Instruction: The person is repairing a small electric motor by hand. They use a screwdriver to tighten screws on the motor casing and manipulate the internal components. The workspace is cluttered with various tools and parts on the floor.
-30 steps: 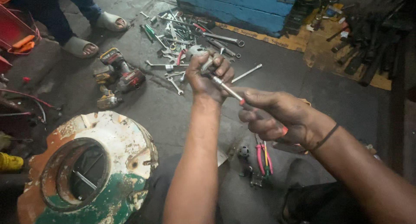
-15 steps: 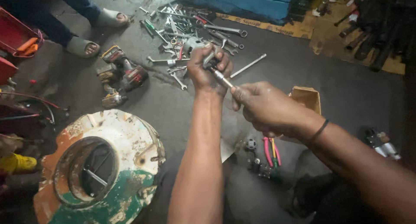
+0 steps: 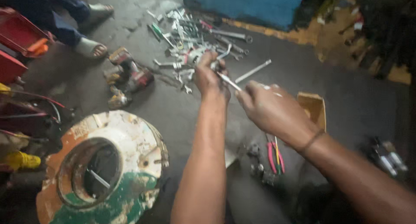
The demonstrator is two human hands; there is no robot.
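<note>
1. holding a slim metal tool (image 3: 228, 81) between them, both hands were raised over the dark floor (image 3: 346, 98), out in front of the person.
2. left hand (image 3: 211, 76) was curled closed around the far end of the metal tool; that end was hidden inside the fist, so its shape could not be told.
3. right hand (image 3: 271, 109) was nearer the camera, its fingers drawn together and pinching the near end of the same tool; the picture was blurred, so the exact grip could not be told.
4. the tool ran on a slant between the hands, its bright shaft showing only in the short gap between them.
5. a heap of loose spanners and sockets (image 3: 195, 42) lay on the floor just beyond the left hand, with a single long wrench (image 3: 253, 71) apart from it to the right.
6. a small cardboard box (image 3: 313, 109) sat open just behind the right hand; red-handled pliers (image 3: 275, 156) lay on the floor below the right wrist.
7. a red power tool (image 3: 130, 74) lay left of the heap.
8. a round, rusted white-and-green housing (image 3: 104, 167) with a central opening stood at the lower left, beside the left forearm.
9. another person's sandalled feet (image 3: 91, 46) were at the upper left, well apart from the hands.
</note>
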